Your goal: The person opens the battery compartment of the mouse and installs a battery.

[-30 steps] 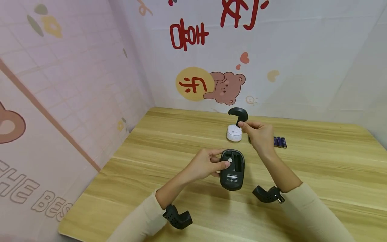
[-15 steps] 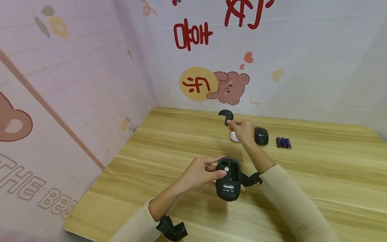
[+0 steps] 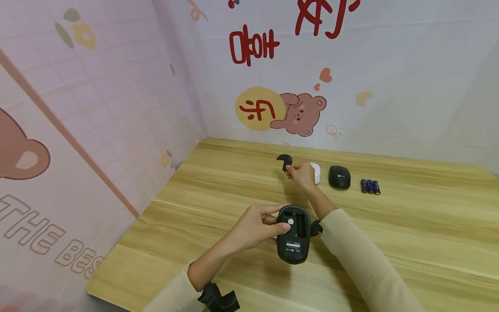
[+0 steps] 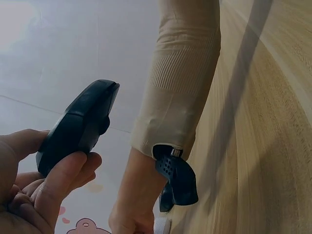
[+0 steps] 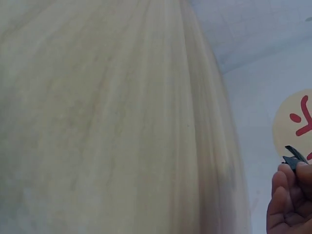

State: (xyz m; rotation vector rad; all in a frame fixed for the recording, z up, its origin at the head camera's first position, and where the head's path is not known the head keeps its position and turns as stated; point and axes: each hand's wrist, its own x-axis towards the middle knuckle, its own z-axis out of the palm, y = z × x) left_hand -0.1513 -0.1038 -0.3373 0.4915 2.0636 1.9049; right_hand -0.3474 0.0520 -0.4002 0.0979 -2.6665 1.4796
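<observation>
My left hand (image 3: 253, 227) holds a black computer mouse (image 3: 293, 251) by its left side, its underside turned up toward the head camera. The battery slot (image 3: 301, 224) in that underside is uncovered and looks empty. In the left wrist view the mouse (image 4: 80, 122) is seen edge-on between thumb and fingers. Farther back, my right hand (image 3: 304, 175) pinches a thin black curved battery cover (image 3: 286, 161) by its narrow end, over the table's back part. The right wrist view shows the cover (image 5: 294, 157) at the fingertips, partly cut off by the frame edge.
A white mouse-like device (image 3: 315, 172) sits behind my right hand, partly hidden. To its right stand a second black mouse (image 3: 339, 177) and several dark blue batteries (image 3: 370, 186) in a row. The wooden table (image 3: 421, 225) meets a printed wall sheet (image 3: 409, 86) at the back.
My right hand has carried the battery cover left and down toward the table, revealing the second black mouse. The left hand, still holding its mouse, sits slightly lower in view.
</observation>
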